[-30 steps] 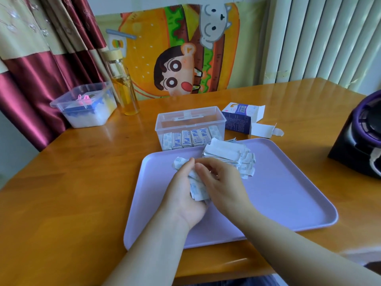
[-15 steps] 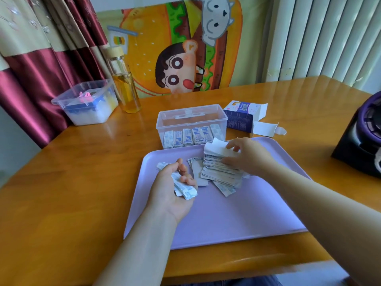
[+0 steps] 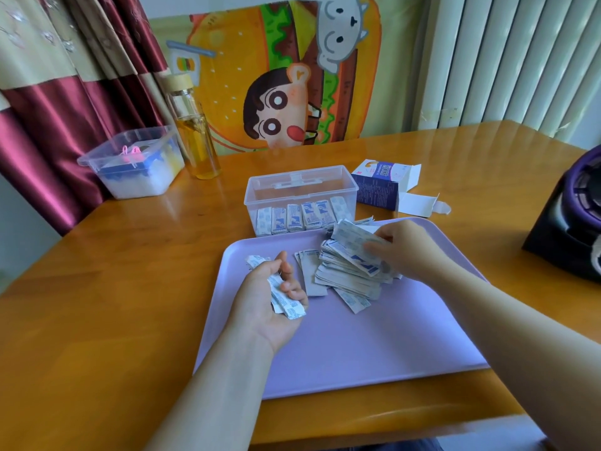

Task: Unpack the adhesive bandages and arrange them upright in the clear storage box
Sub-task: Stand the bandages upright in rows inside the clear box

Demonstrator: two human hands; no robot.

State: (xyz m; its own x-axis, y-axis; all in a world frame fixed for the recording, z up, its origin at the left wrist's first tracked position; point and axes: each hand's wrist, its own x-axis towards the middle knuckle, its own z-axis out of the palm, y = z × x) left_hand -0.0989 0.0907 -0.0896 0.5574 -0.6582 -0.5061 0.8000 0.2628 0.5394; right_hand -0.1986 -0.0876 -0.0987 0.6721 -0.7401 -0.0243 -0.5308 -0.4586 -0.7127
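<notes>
A loose heap of wrapped adhesive bandages [image 3: 344,271] lies on the far part of the lilac tray [image 3: 374,346]. My right hand [image 3: 401,252] pinches a few bandages [image 3: 356,247] lifted off the top of that heap. My left hand [image 3: 271,297], palm up over the tray's left side, holds a small bunch of bandages [image 3: 283,296] under curled fingers. Just beyond the tray stands the clear storage box [image 3: 300,190], lid off, with a row of bandages [image 3: 299,218] upright along its front wall.
The opened blue bandage carton [image 3: 380,185] lies right of the clear box. A glass bottle of yellow liquid [image 3: 195,131] and another lidded plastic tub [image 3: 136,162] stand at the back left. A dark purple object [image 3: 572,222] sits at the table's right edge.
My hands have separated: the right one went from the left hand's bunch to the heap and lifted a few bandages off it. The left hand stayed, holding its bunch.
</notes>
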